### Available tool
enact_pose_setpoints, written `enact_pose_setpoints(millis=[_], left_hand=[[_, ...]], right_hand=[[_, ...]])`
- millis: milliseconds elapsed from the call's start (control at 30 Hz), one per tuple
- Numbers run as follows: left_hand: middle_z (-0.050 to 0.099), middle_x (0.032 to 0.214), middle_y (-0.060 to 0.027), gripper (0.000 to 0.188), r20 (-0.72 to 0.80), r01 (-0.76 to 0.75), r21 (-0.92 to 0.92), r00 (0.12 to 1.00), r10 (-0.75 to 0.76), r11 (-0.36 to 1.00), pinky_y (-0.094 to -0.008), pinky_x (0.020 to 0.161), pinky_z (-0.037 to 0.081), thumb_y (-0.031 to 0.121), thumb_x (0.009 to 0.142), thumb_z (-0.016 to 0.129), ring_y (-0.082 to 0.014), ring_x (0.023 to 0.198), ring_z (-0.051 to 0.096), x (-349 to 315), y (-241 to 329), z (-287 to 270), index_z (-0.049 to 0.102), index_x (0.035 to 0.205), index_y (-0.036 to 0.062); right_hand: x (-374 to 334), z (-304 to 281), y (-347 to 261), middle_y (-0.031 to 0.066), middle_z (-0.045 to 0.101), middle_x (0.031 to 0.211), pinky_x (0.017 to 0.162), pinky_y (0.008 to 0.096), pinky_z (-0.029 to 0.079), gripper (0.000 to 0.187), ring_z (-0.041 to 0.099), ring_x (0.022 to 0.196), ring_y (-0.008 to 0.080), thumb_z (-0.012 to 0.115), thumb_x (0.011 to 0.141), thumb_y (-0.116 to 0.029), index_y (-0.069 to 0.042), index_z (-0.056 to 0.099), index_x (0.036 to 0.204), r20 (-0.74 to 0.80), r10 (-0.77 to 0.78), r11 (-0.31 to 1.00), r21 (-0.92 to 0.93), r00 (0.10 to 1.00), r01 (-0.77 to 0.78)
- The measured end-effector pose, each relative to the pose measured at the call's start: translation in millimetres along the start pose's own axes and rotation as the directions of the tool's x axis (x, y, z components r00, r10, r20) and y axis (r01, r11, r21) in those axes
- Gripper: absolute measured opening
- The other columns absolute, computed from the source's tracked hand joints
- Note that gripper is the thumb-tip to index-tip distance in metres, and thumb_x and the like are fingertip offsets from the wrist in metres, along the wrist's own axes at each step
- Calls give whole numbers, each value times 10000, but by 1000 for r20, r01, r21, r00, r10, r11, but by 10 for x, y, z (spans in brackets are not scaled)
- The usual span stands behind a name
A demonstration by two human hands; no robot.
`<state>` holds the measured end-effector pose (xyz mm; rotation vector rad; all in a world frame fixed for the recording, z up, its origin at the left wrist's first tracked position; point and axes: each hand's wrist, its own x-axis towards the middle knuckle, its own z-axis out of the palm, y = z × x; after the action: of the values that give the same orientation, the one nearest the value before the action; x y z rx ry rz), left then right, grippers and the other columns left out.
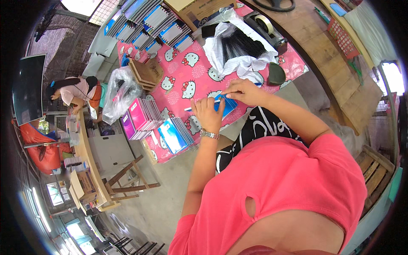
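Magenta notebooks (pixel 143 117), left of centre: stacked near the edge of the table (pixel 178 73); a knock from the left arm might topple them. Blue stack (pixel 174 135), below: same risk. Left hand (pixel 207 112), centre: fingers nearly straight, thumb apart, laid at the left side of a blue notebook (pixel 230 106); firmness of hold cannot be told. Notebook: flat, close to the front edge; might slide off if left unsteadied. Right hand (pixel 246 92): half curled, index and thumb drawn close at the notebook's upper side; whether anything is pinched cannot be told. Coils (pixel 241 46), upper right of centre: black, heaped on white paper (pixel 214 49); could tangle if tugged. Labelling: magenta covers, pale marks too small to read; box (pixel 210 13), top centre, dark lettering and round emblem, not transcribed.
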<state>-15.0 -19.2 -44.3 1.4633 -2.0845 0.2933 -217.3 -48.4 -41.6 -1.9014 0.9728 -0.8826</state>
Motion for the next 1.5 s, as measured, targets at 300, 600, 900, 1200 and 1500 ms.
enact_pose_setpoints(millis=[300,600,900,1200,1500], left_hand=[[599,800,-56,343,-10,-47,-69,999,46,997,-493,999,372,356,726,791,-257,835,560,14,-43,-56,610,825,83],[588,786,-63,337,-7,-69,-146,998,69,987,-476,947,386,329,709,800,-270,825,555,28,62,-63,608,820,76],[594,853,-70,340,44,-81,-133,995,88,988,-497,988,358,316,740,771,-276,895,553,-9,56,-113,610,928,82],[595,984,-82,273,229,-107,-182,962,148,977,-515,1046,298,168,842,659,-281,1017,536,25,24,-323,582,1090,86],[612,1027,-81,243,287,-97,-241,943,166,966,-537,1051,288,217,850,664,-297,1032,540,-67,-133,-309,608,1057,103]], right_hand=[[-34,106,-80,-2,643,1004,873,433,372,209,569,955,213,681,800,-154,-192,695,1005,-178,-204,916,-383,963,123],[-99,132,-53,57,642,918,788,396,436,212,577,904,266,676,736,-40,-113,672,935,-238,-227,970,-146,944,196],[-80,16,48,94,637,888,769,410,466,187,607,885,318,661,813,-87,-61,637,997,130,75,993,78,989,-86],[-135,81,-377,216,639,968,782,506,472,234,629,904,395,599,898,-147,-66,551,1112,-8,-23,984,-177,1000,21],[-380,-842,109,170,620,1034,948,439,447,251,571,1075,344,700,757,-251,-66,654,921,-9,221,756,-630,975,-177]])
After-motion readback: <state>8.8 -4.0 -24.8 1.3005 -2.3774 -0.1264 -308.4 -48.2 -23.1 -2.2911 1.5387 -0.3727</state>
